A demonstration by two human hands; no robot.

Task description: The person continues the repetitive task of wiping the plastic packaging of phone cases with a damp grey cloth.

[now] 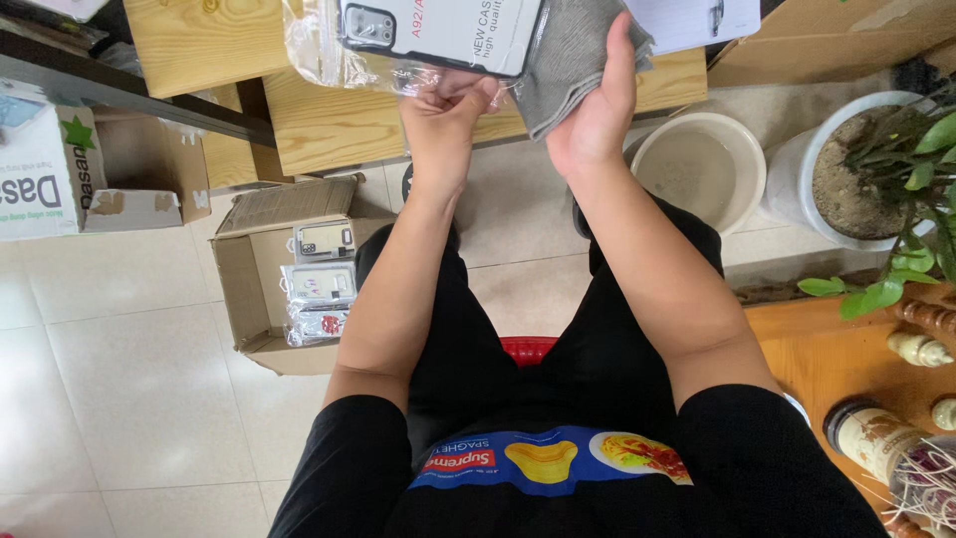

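Observation:
My left hand [445,118] grips the lower edge of a phone case pack [438,32], a white card with a dark case in a clear plastic sleeve, held up in front of me. My right hand [597,110] presses a folded grey cloth [568,55] against the pack's right side. Both hands are raised above my knees, over a low wooden table [329,120]. I sit on a red stool [528,349].
An open cardboard box [264,269] with several packed phone cases stands on the tiled floor at my left. A white carton [40,164] is at far left. A pale basin [697,164] and a potted plant [876,159] are at right, with bottles [876,438] on a wooden surface.

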